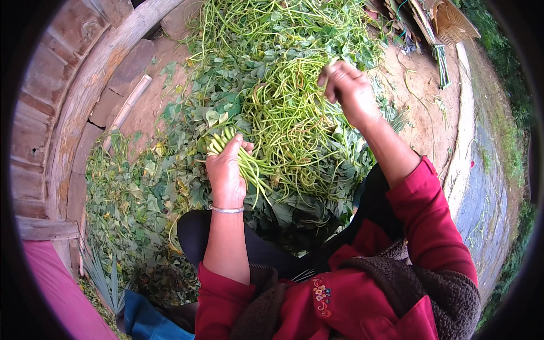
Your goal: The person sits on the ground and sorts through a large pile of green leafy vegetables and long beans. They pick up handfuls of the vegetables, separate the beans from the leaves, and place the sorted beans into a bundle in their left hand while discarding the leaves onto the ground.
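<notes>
My left hand [227, 172] is wrapped around a bundle of green leaf stalks [250, 168], with the pale cut ends gathered above the thumb and the thin ends trailing to the lower right. A silver bangle [227, 209] circles that wrist. Raised above the far right side of the loose stalk heap [293, 123] is my right hand [348, 87], its fingers curled and blurred by motion. A small pale green bit shows at its fingertips, too blurred to say whether it is gripped. Broad dark leaves [293, 212] lie beneath the heap, close to my knees.
Leafy vines [280, 21] pile up at the back, and more leaves [136, 204] spread along the left. A wooden beam [91, 89] edges the left side. A tied bundle of sticks [433, 46] and a woven basket [452, 23] are at the upper right.
</notes>
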Motion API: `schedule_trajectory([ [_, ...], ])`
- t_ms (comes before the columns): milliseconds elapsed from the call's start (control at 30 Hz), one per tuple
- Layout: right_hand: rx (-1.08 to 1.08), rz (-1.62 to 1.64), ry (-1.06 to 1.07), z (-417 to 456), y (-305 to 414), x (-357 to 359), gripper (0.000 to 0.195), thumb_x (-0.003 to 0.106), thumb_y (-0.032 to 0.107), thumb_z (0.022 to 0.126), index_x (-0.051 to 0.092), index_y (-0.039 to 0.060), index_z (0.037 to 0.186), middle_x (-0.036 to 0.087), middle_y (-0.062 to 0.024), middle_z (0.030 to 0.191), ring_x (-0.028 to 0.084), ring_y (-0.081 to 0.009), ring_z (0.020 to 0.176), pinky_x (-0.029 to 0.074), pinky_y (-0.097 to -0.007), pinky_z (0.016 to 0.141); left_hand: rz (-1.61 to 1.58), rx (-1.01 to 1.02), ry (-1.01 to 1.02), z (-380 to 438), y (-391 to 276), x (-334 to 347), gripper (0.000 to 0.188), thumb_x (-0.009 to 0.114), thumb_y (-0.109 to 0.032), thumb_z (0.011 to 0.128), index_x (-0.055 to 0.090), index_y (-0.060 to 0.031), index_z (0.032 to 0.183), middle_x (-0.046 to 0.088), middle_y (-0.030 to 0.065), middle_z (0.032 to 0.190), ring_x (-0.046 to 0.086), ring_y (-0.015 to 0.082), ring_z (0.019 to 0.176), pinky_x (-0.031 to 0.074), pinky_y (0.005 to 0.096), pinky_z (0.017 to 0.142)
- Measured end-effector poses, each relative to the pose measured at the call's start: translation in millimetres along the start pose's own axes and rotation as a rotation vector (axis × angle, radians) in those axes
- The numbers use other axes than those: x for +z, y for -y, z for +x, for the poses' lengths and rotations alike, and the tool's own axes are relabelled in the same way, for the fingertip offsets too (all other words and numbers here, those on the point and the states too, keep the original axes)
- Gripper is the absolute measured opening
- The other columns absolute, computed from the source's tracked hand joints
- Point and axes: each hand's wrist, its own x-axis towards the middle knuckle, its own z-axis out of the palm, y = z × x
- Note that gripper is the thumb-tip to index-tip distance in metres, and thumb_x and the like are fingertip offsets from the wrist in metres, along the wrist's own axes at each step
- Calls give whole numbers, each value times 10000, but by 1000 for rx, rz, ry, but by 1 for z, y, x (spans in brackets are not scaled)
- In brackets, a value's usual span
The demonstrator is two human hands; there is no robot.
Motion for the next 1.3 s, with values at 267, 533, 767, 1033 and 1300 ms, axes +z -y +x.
schedule_trajectory([
  [267,-447,-713,519,-47,-33,54,111,594,205,847,622,98,857,623,-71,792,625,-281,742,516,-365,653,-4,-67,238,-13,13,15,185,639,-16,824,617,1,1007,638,48,915,602,118,751,482,243,632],
  [533,-514,-1026,517,-49,-27,53,196,603,285,820,593,92,855,612,-74,785,623,-288,727,507,-400,594,16,-78,285,-15,15,16,196,638,-12,821,612,-1,1015,633,36,943,589,102,792,476,235,692],
  [767,-587,-883,499,-46,-27,54,297,676,282,785,618,35,940,619,-112,881,604,-297,852,490,-393,737,-12,4,303,-16,19,21,210,610,-43,842,599,2,1046,622,46,1003,573,110,899,460,245,800],
  [1033,-196,-664,639,-59,-48,66,584,752,325,711,529,-22,1124,578,-220,1039,560,-333,994,444,-393,880,-82,-119,365,-23,16,23,282,532,-109,898,556,22,1147,612,107,1097,574,173,1002,448,305,899],
  [1300,109,-641,655,-63,-44,75,470,726,237,703,534,-12,1052,619,-170,942,603,-234,817,483,-351,768,-18,-50,317,-24,19,21,292,533,-164,903,584,39,1106,617,110,1106,566,154,997,432,297,904],
])
